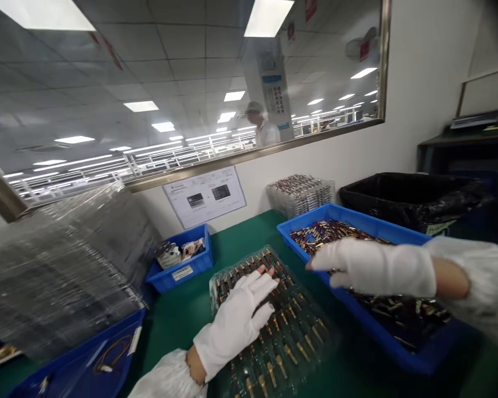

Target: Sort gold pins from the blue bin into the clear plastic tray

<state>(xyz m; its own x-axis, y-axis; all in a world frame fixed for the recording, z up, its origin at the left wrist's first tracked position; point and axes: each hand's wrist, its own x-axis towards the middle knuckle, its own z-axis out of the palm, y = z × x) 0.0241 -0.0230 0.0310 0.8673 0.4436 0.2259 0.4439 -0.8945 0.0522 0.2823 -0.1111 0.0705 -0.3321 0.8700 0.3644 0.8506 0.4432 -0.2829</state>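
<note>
A clear plastic tray [288,326] lies on the green table, with small brass-tipped parts [280,365] set in rows in its slots. My left hand [243,315], in a white fingerless-tip glove, rests over the tray's middle with fingers stretched out and thumb apart. Some slots are hidden beneath it. My right hand [369,265], gloved the same way and slightly blurred, hovers over the near-left rim of a blue bin [340,213]. Its fingers reach left, the thumb lies lower and apart, and no part shows between them. Many loose brass-tipped parts [323,235] fill the bin.
Behind the bin stand stacked filled trays [301,193] and a black-lined bin [398,193]. At left are a tall stack of clear trays [58,276], a small blue box [203,254] with wrapped items, and a blue tray [120,359] holding a wire. A person [265,127] shows behind the window.
</note>
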